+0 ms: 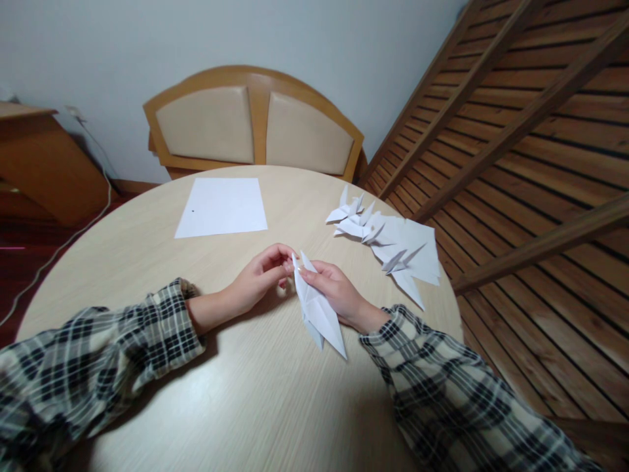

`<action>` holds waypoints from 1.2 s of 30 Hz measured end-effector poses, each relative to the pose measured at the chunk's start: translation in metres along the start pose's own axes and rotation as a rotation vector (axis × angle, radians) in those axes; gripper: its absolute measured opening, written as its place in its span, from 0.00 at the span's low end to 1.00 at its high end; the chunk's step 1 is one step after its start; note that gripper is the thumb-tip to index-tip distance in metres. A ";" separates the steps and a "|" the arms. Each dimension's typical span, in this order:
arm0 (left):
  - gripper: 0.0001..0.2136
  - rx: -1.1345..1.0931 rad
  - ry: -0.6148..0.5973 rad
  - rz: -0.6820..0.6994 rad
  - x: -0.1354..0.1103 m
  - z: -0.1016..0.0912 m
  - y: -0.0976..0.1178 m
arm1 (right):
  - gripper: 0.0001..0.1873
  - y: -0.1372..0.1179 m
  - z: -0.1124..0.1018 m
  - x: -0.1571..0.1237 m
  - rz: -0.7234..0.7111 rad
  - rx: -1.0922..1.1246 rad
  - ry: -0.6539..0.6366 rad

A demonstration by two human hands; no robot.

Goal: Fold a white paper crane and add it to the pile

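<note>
Both hands grasp one folded paper: the left hand pinches its upper tip between thumb and fingertips, while the right hand closes on its upper part just beside that pinch, thumb on the near face and fingers behind. From the grip the folded paper slants down toward the person, ending in two sharp points that hang just over the table. It is white, crisp and matte, a long narrow kite shape with straight creases running its length and layered flaps. Checked sleeves in black, grey and cream cover both forearms to the wrists, and the left one rests on the tabletop. That surface under the grip is round, pale wood laminate with a fine straight grain. To the right of the grip and a little beyond it lies a pile of folded paper figures, white, with pointed wings and tips, partly on flat sheets. Beyond the grip to the left lies a flat white sheet, smooth and rectangular. Farther beyond stands a chair with a curved wooden frame and two beige padded panels.
</note>
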State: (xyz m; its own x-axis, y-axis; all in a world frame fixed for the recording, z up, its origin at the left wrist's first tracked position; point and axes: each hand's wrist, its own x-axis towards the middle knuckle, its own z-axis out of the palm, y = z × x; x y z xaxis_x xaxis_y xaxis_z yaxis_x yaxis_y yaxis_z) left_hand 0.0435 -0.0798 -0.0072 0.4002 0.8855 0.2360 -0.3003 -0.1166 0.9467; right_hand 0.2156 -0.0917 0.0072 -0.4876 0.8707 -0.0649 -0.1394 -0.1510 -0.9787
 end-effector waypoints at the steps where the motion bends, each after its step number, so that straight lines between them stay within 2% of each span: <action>1: 0.05 -0.001 0.000 0.001 0.000 0.000 0.000 | 0.19 0.000 0.000 0.000 0.004 -0.001 0.002; 10: 0.07 0.115 0.010 0.053 0.001 -0.003 -0.001 | 0.18 0.004 -0.002 0.001 0.009 0.009 -0.044; 14: 0.08 0.189 -0.002 0.134 0.002 -0.005 -0.001 | 0.18 0.003 -0.001 0.000 -0.014 0.008 -0.047; 25: 0.05 0.626 -0.022 0.368 0.006 -0.018 0.003 | 0.19 0.012 -0.003 0.005 -0.097 -0.125 0.068; 36: 0.02 0.752 -0.025 0.507 0.009 -0.014 0.008 | 0.16 0.015 -0.005 0.008 -0.173 -0.203 0.100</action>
State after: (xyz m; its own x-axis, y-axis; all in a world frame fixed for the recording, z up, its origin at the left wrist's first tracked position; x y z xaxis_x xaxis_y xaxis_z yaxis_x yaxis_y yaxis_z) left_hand 0.0324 -0.0671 -0.0002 0.3953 0.6390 0.6599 0.1956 -0.7605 0.6192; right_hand 0.2139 -0.0844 -0.0095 -0.3828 0.9186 0.0979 -0.0331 0.0923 -0.9952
